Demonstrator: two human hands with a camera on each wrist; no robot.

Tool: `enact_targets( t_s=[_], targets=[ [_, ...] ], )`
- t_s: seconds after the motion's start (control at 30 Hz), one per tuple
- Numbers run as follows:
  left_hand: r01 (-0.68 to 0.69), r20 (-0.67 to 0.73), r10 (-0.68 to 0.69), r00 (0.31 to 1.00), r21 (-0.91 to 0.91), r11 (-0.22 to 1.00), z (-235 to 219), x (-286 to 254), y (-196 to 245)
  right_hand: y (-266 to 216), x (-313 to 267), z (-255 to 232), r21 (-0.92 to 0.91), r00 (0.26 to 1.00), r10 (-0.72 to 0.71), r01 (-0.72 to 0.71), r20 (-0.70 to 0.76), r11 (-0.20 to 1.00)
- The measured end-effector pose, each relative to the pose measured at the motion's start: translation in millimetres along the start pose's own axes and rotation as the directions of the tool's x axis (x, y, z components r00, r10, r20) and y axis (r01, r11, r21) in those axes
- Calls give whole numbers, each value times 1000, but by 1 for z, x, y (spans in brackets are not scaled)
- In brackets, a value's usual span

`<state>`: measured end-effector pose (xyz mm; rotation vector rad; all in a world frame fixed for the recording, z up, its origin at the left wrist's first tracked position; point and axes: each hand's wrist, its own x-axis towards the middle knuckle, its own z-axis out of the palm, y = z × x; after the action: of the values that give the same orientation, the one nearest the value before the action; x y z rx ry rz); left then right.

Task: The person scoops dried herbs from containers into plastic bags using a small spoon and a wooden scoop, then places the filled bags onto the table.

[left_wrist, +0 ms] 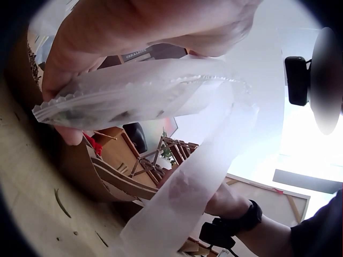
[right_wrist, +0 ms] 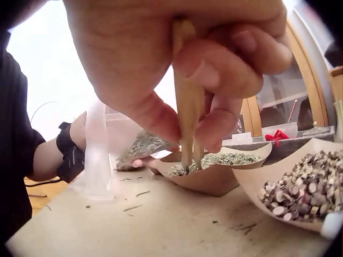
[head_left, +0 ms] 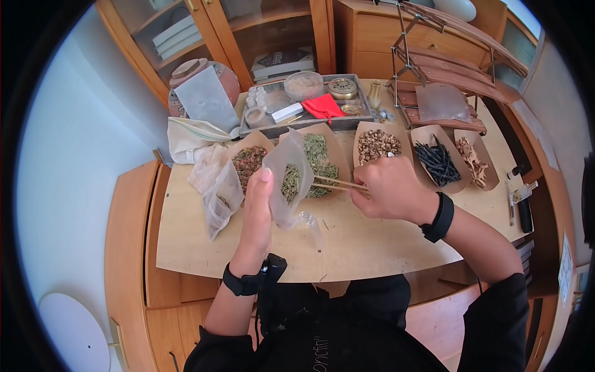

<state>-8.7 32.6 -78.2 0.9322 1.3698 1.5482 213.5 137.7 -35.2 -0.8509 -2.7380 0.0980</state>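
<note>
Leaning over a pale wooden table point(head_left: 365, 248), I hold a translucent bag point(head_left: 282, 209) of green herb upright in my left hand point(head_left: 254, 211), its rim pinched between thumb and fingers. My right hand point(head_left: 396, 189) curls its fingers around wooden tweezers point(head_left: 341, 181), the sticks pointing left toward the bag. Stray herb bits lie on the wood between and below my hands. Left of my left hand slumps a second bag point(head_left: 217, 214). Just beyond both hands, paper trays spread in an arc: reddish-green mix point(head_left: 249, 161) ahead of my left, green herb point(head_left: 317, 149) between them, chopped brown pieces point(head_left: 379, 144) beyond my right, then dark strips point(head_left: 439, 164) and pale slices point(head_left: 473, 162) to its right. Farther off, a grey tray point(head_left: 273, 131) carries a red pouch point(head_left: 322, 106), beside a folding wooden rack point(head_left: 449, 62).
</note>
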Motion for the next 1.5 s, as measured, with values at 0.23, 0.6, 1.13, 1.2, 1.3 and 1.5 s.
enact_targets(
  t_s=[0.23, 0.6, 1.13, 1.2, 1.3, 1.5],
  targets=[
    [-53, 18, 53, 998, -2, 999, -4, -1, 0, 4, 2, -8, 51, 995, 80, -76, -63, 996],
    [10, 47, -9, 999, -22, 1000, -7, -8, 4, 9, -2, -5, 39, 998, 56, -56, 5, 998],
    [-21, 43, 21, 999, -6, 1000, -5, -5, -4, 20, 12, -9, 231, 952, 241, -282, 191, 931],
    [-20, 50, 20, 999, -14, 1000, -3, -5, -3, 17, 14, -6, 244, 942, 256, -307, 219, 920],
    [-14, 46, 15, 999, -27, 1000, -2, -6, -2, 15, 16, 3, 238, 959, 214, -255, 184, 937],
    [-21, 64, 23, 998, -33, 999, 0, -6, 0, -3, 19, 4, 147, 981, 128, -150, 145, 978]
  ],
)
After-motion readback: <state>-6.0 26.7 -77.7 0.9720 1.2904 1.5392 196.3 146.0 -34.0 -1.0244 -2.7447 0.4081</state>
